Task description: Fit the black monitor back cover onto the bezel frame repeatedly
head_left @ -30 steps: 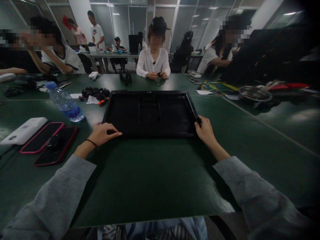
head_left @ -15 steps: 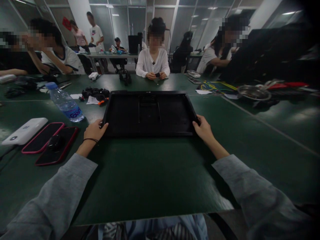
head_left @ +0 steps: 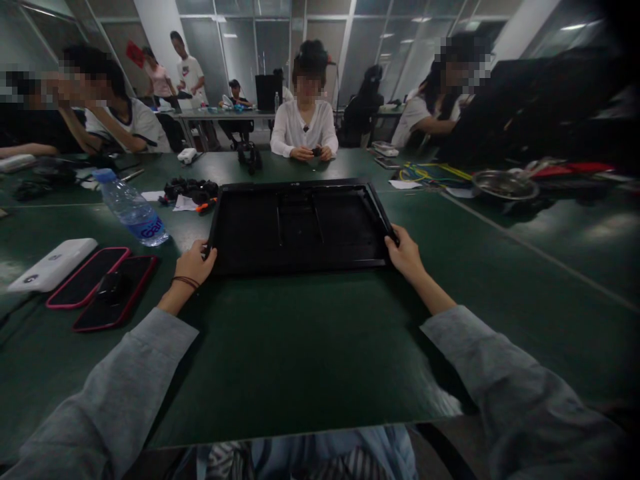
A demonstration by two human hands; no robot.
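Both hands grip a black, shallow tray-like panel (head_left: 250,230) by its short sides. It has a raised rim, two thin parallel rails across its middle and a small light mark on the far rim. My left hand (head_left: 194,261), with a dark band at the wrist, is closed round the left edge, thumb on top. On the opposite edge, my right hand (head_left: 406,253) is closed the same way. The fingers under the panel are hidden. I cannot tell whether the panel rests on the green table (head_left: 310,347) or is held just above it.
Left of the panel are a tilted water bottle (head_left: 133,210), a white device (head_left: 55,265), and two red-edged phones (head_left: 90,277), one under a black object (head_left: 111,287). Black parts (head_left: 190,190) lie behind. A metal bowl (head_left: 505,185) and cables (head_left: 435,175) lie right. A person (head_left: 305,127) sits opposite.
The panel has tilted slightly, its far right corner a little higher. My left hand has shifted slightly to the right with it. Both hands keep their grip.
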